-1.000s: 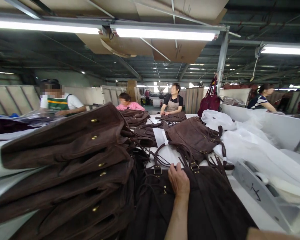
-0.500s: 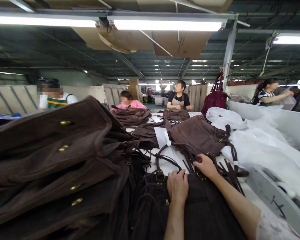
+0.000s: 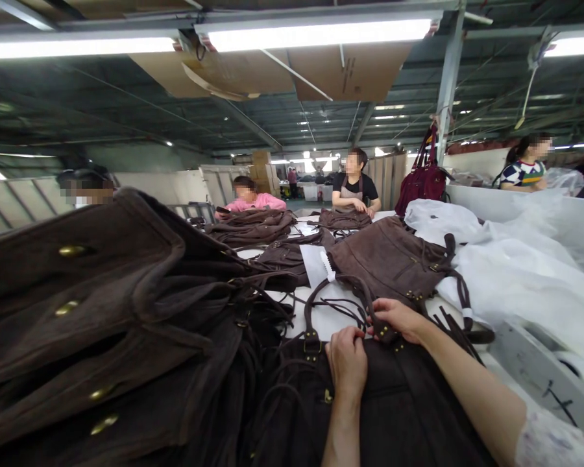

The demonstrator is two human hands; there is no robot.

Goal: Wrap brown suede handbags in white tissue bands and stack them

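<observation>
A dark brown handbag (image 3: 394, 395) with brass rivets lies in front of me, its top edge facing away. My left hand (image 3: 348, 360) rests on that edge, fingers curled over it and fingertips partly hidden. At the right end of the bag's arched handle (image 3: 316, 295), my right hand (image 3: 399, 319) pinches the handle near its riveted base. A white band is fastened round the top of the handle. Thin dark cords lie on the white tabletop (image 3: 299, 318) behind the bag.
A tall stack of brown bags (image 3: 78, 311) fills the left side. Another brown bag (image 3: 379, 256) lies beyond my hands, beside white plastic wrapping (image 3: 525, 272). A grey bin (image 3: 545, 370) stands at right. Several people work farther back; a maroon bag (image 3: 422, 185) hangs by a post.
My right hand has taken hold of the handle's right end, which now stands arched. My left hand stays at the bag's edge. The view has shifted slightly; the co-worker opposite has brought both hands together.
</observation>
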